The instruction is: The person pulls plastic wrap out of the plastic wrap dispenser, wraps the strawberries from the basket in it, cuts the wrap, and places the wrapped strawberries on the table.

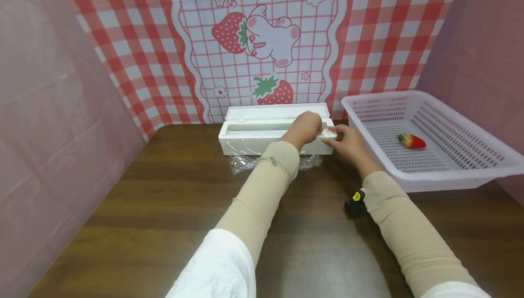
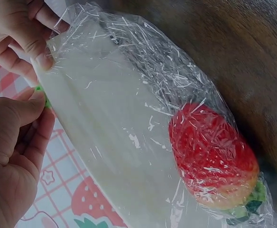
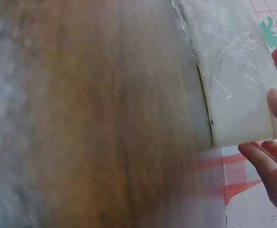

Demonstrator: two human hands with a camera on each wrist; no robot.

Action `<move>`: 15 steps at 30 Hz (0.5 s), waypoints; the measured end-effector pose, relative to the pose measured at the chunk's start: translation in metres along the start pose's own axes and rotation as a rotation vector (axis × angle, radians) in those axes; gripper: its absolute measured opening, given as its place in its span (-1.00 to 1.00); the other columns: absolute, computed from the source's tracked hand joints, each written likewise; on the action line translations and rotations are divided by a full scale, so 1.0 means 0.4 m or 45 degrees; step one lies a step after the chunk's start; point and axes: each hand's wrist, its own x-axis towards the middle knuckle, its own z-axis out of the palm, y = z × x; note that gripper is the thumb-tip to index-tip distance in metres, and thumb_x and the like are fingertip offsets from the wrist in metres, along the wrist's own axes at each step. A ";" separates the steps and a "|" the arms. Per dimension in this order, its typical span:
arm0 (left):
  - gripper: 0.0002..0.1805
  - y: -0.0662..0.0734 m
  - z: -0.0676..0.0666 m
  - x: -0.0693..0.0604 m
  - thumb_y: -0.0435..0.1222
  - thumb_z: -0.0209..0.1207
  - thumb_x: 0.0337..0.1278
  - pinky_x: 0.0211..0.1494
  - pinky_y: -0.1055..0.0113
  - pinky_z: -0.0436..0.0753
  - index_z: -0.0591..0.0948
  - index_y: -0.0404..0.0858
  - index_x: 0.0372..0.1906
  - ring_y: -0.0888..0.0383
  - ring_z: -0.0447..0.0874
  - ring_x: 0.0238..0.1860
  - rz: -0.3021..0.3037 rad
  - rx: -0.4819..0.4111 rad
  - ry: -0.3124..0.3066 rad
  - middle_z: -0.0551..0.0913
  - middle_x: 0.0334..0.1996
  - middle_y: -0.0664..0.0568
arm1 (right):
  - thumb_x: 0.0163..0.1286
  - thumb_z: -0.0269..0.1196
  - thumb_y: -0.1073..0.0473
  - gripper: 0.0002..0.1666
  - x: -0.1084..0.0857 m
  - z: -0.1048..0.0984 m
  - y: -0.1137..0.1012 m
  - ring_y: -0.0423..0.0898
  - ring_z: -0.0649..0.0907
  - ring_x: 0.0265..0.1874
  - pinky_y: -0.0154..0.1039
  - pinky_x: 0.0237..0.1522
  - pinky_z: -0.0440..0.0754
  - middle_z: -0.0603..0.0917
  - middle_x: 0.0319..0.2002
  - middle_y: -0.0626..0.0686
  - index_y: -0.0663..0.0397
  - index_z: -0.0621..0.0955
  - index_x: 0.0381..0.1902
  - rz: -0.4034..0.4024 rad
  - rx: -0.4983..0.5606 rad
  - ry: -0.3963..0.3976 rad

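A long white cling film box point(image 1: 241, 145) stands at the back of the table, its lid point(image 1: 278, 111) tipped back. My left hand point(image 1: 305, 127) reaches to its right part; in the left wrist view the thumb and fingers pinch a small green piece point(image 2: 41, 95) at the box's rim. My right hand point(image 1: 350, 143) holds the right end of the box, thumb on the front, fingers round the end. Clear cling film point(image 2: 171, 61) hangs down the front onto the table. Beneath or behind that film lies a red strawberry point(image 2: 214, 156), out of sight in the head view.
To the right stands a white slotted basket point(image 1: 450, 177) with another strawberry point(image 1: 412, 141) inside. Behind the table point(image 1: 163, 225) hangs a checked strawberry-print cloth point(image 1: 368, 29). A black device point(image 1: 354, 204) with a yellow spot sits at my right wrist.
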 end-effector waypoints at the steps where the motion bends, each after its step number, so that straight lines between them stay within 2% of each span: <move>1: -0.84 -0.001 -0.001 0.000 -0.44 0.23 0.03 0.00 0.36 0.56 0.76 -0.16 -0.34 0.12 0.64 -0.23 0.003 -0.003 0.002 0.73 -0.33 0.08 | 0.20 0.41 0.30 -0.53 0.000 0.000 0.000 0.06 0.65 -0.30 -0.54 -0.48 0.47 0.64 -0.13 0.41 0.46 0.57 0.01 0.001 0.002 0.000; 8: -0.87 -0.008 -0.001 -0.008 -0.42 0.23 0.07 0.01 0.36 0.57 0.75 -0.19 -0.36 0.11 0.65 -0.23 -0.016 -0.025 0.001 0.73 -0.34 0.05 | 0.21 0.40 0.31 -0.52 0.000 0.000 -0.003 0.14 0.65 -0.26 -0.55 -0.46 0.47 0.63 -0.11 0.43 0.48 0.56 0.03 -0.003 0.011 -0.011; 15: -0.86 -0.018 0.002 -0.010 -0.43 0.22 0.07 0.00 0.36 0.57 0.75 -0.18 -0.36 0.11 0.64 -0.23 -0.012 -0.025 -0.001 0.73 -0.34 0.06 | 0.21 0.40 0.29 -0.51 0.001 0.001 0.001 0.14 0.65 -0.24 -0.56 -0.43 0.46 0.64 -0.09 0.41 0.46 0.56 0.04 0.007 -0.013 -0.002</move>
